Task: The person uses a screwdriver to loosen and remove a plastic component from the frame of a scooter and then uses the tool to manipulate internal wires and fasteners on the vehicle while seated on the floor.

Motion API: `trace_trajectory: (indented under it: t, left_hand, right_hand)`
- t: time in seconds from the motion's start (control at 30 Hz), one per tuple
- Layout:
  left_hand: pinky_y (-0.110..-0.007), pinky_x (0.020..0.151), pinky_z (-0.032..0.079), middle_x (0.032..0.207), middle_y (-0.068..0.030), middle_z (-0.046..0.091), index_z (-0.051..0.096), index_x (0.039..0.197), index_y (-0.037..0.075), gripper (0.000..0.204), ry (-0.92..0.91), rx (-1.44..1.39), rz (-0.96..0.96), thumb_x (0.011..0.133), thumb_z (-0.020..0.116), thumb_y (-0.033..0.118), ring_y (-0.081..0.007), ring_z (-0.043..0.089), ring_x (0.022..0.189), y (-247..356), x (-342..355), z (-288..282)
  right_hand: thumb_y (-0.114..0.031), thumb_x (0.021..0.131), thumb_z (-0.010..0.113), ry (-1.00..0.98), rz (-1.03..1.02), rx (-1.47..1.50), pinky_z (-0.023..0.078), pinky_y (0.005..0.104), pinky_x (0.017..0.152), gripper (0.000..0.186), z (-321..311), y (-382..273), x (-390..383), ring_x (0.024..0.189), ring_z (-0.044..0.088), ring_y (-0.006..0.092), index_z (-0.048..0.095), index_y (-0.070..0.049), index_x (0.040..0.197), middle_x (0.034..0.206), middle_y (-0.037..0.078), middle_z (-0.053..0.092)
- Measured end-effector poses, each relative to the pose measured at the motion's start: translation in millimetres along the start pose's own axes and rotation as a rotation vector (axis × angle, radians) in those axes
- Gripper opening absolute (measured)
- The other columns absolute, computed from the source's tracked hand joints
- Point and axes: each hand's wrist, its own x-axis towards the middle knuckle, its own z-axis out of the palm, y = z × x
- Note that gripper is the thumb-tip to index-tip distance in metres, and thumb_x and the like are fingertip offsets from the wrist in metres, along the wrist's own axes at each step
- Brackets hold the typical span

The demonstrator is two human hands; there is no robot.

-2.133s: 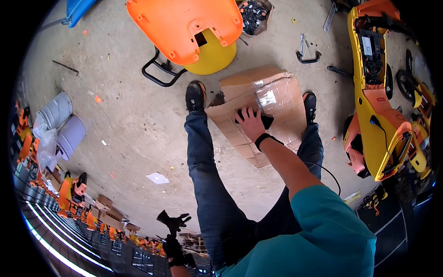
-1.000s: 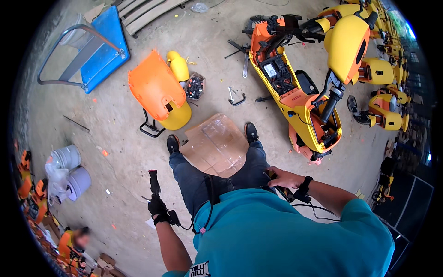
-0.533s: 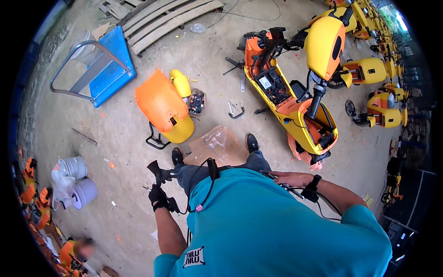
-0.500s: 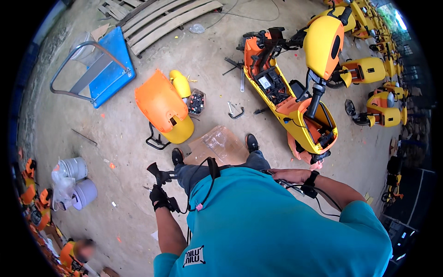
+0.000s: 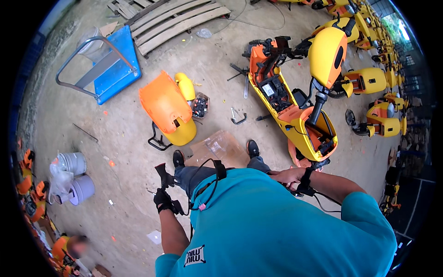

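Note:
My left hand (image 5: 162, 198), in a black glove, is closed at my left side. A thin pointed rod (image 5: 150, 191) sticks out on its left. Against its far side is a black flared thing (image 5: 163, 173) like an empty glove; I cannot tell which of these it grips. My right hand (image 5: 288, 176), bare with a black wrist strap, is at my right hip with its fingers curled in. What it holds is hidden. Black cables (image 5: 322, 204) run below that wrist, and another cable (image 5: 210, 196) loops from the left wrist across my shirt.
A partly stripped yellow-orange scooter (image 5: 291, 121) stands ahead right. Orange body panels (image 5: 165, 101), a box of small parts (image 5: 200, 105) and flat cardboard (image 5: 220, 147) lie ahead. A blue trolley (image 5: 117, 67), pallet (image 5: 180, 23) and buckets (image 5: 82, 189) are left. A person (image 5: 64, 249) is low left.
The view has shifted slightly. My right hand has turned at the hip, with its fingers curling inward and fewer cables showing beneath it. My left hand keeps much the same hold.

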Motion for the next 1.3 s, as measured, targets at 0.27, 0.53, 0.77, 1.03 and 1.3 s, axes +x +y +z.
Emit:
trace_trajectory:
  t: [0.27, 0.53, 0.77, 1.03, 1.3]
  left_hand:
    - [-0.046, 0.065, 0.052, 0.081, -0.0157, 0.068, 0.058, 0.09, 0.009, 0.009, -0.089, -0.186, -0.081, 0.085, 0.062, 0.016, -0.037, 0.067, 0.079, 32, -9, -19]
    - [-0.04, 0.059, 0.05, 0.071, -0.0102, 0.062, 0.057, 0.091, 0.007, 0.007, -0.045, -0.15, -0.04, 0.088, 0.055, 0.013, -0.0291, 0.065, 0.068, 6, -14, 13]
    - [-0.048, 0.062, 0.05, 0.075, -0.0152, 0.064, 0.056, 0.091, 0.008, 0.006, -0.022, -0.19, -0.022, 0.087, 0.055, 0.013, -0.0379, 0.065, 0.074, 16, -21, 20]
    - [-0.038, 0.05, 0.045, 0.065, -0.0087, 0.058, 0.056, 0.08, 0.008, 0.022, -0.035, -0.84, -0.374, 0.093, 0.05, 0.025, -0.0246, 0.059, 0.058, 10, -24, 44]
    - [-0.037, 0.053, 0.048, 0.068, -0.0081, 0.061, 0.058, 0.086, 0.01, 0.011, -0.081, -0.496, -0.28, 0.088, 0.059, 0.02, -0.0253, 0.062, 0.062, -21, -30, 84]
  right_hand:
    - [-0.063, 0.087, 0.056, -0.03, 0.002, 0.132, 0.039, 0.0198, 0.053, 0.072, -8, 3, 4, 0.073, 0.051, 0.0059, 0.04, -0.012, 0.136, 0.094, -0.001, 0.054]
    - [-0.045, 0.085, 0.068, 0.033, -0.025, 0.257, 0.049, 0.0249, 0.067, 0.062, -3, 0, 0, 0.091, 0.058, 0.0132, 0.048, -0.005, 0.127, 0.109, 0.006, 0.058]
    - [-0.065, 0.087, 0.054, 0.094, 0.142, 0.02, 0.052, 0.0304, 0.073, 0.088, 13, -28, -38, 0.108, 0.054, 0.0189, 0.024, -0.01, 0.15, 0.12, 0.013, 0.056]
    - [-0.052, 0.094, 0.054, 0.078, 0.065, 0.0, 0.055, 0.0331, 0.084, 0.082, 6, -35, -44, 0.099, 0.058, 0.0181, 0.015, -0.01, 0.152, 0.127, 0.011, 0.049]
    - [-0.041, 0.09, 0.066, 0.051, -0.264, -0.14, 0.047, 0.0318, 0.094, 0.093, -33, -2, -45, 0.111, 0.057, 0.022, 0.007, -0.004, 0.152, 0.136, 0.017, 0.046]
